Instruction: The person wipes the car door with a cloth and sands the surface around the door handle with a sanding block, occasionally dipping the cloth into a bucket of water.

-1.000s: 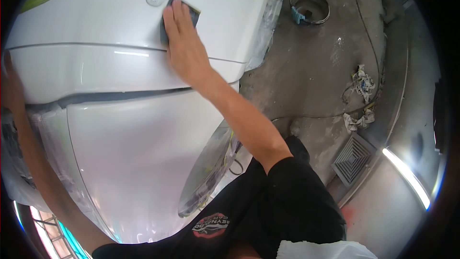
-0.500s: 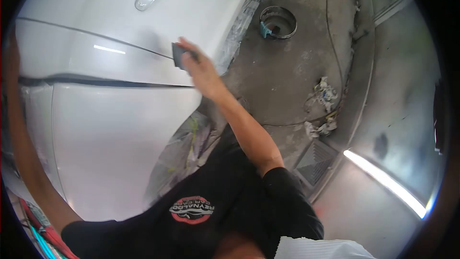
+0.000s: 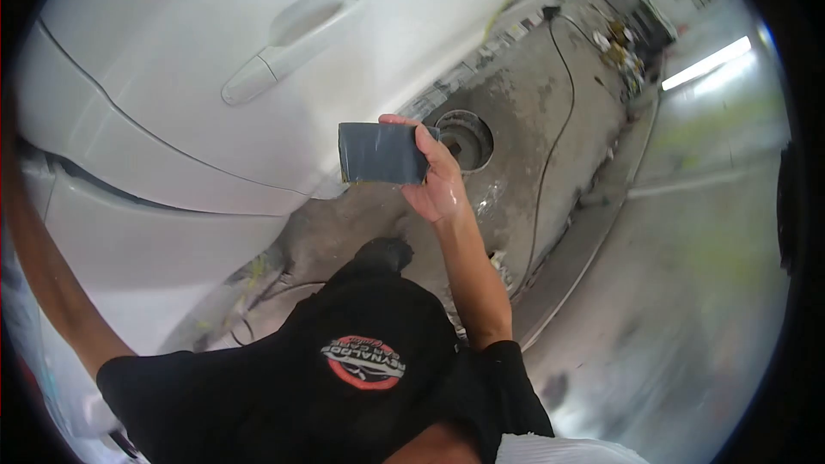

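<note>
My right hand grips a dark grey rectangular piece of sandpaper, with its flat face turned up toward me. The thumb lies across the near face and the fingers curl behind, so whether a block backs it is hidden. The sandpaper is apart from the white car body, in front of its lower edge. A white door handle sits on the panel to the left. My left arm reaches up along the left edge; its hand is lost beyond the dark border.
A round bucket stands on the wet concrete floor, partly behind my right hand. A black cable trails along the floor. Masking paper lines the car's lower edge. A shiny wall rises on the right.
My right hand has lifted the sandpaper off the white panel and moved right, turning its face toward me. The view has shifted, showing more of the door handle and floor.
</note>
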Tool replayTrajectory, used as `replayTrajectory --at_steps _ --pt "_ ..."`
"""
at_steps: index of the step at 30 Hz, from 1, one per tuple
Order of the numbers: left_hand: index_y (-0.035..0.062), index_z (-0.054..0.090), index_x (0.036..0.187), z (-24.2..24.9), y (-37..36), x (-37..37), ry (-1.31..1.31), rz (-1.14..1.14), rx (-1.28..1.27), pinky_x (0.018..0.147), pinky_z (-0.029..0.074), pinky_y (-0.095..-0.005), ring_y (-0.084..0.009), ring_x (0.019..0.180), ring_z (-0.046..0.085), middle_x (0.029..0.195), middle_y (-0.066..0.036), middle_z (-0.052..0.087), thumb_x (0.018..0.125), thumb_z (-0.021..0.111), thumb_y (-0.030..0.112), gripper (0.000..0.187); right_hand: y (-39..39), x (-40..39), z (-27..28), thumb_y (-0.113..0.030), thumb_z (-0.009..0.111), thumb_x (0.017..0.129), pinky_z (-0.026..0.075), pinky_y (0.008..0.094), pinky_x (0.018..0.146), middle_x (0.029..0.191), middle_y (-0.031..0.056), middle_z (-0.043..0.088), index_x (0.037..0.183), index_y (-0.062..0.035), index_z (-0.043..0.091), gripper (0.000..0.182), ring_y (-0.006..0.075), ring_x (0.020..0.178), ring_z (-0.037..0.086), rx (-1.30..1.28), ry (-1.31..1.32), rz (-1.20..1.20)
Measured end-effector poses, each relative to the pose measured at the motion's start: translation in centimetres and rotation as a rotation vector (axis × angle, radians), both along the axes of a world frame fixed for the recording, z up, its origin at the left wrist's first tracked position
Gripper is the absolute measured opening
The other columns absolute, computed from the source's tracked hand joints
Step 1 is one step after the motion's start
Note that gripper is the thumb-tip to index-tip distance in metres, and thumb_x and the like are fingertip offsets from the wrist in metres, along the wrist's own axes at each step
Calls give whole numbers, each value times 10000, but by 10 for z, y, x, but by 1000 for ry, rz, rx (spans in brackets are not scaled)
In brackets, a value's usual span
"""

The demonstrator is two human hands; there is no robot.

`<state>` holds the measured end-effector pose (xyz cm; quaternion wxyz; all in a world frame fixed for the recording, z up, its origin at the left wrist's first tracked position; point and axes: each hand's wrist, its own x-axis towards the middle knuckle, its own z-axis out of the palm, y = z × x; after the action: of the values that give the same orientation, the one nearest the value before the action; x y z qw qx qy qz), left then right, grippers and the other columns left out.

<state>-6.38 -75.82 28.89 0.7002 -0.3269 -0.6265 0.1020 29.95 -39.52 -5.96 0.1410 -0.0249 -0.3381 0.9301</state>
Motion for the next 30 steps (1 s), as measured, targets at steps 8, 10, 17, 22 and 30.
replayTrajectory --at_steps 8,10,17,22,30 --pt "45 689 1052 -273 177 209 -1432 -647 63 649 455 -304 -136 716 563 795 -15 597 881 629 642 624 71 -51 37 -393 439 1055 407 403 1074 1315 111 603 1385 21 506 533 220 1237 551 -83 -12 143" --pt "58 678 1056 -334 231 249 -2154 -729 371 671 476 -302 -128 702 563 821 -21 651 817 815 310 372 82 -53 34 -391 450 1053 394 400 1085 1306 112 606 1393 19 500 535 220 1239 550 -43 -84 209" --pt "18 659 960 -427 372 306 -2180 -636 1734 595 451 -238 -79 648 537 777 -6 616 948 676 299 282 182 -46 -75 -357 684 924 315 425 1149 1482 182 412 1521 19 301 802 272 1372 408 819 -175 245" --pt "47 665 900 -498 449 332 -2514 -562 1973 512 420 -255 -86 574 513 729 -1 592 934 695 267 224 301 -33 -95 -356 818 777 209 481 1212 1635 211 163 1570 -6 176 1079 399 1510 177 1743 396 744" --pt "80 658 941 -590 578 414 -2544 -835 2572 514 454 -259 -120 595 570 786 -25 632 986 546 500 437 397 -9 -189 -231 670 946 453 379 1012 1313 231 594 1490 -23 404 640 353 1217 594 1264 121 1099"
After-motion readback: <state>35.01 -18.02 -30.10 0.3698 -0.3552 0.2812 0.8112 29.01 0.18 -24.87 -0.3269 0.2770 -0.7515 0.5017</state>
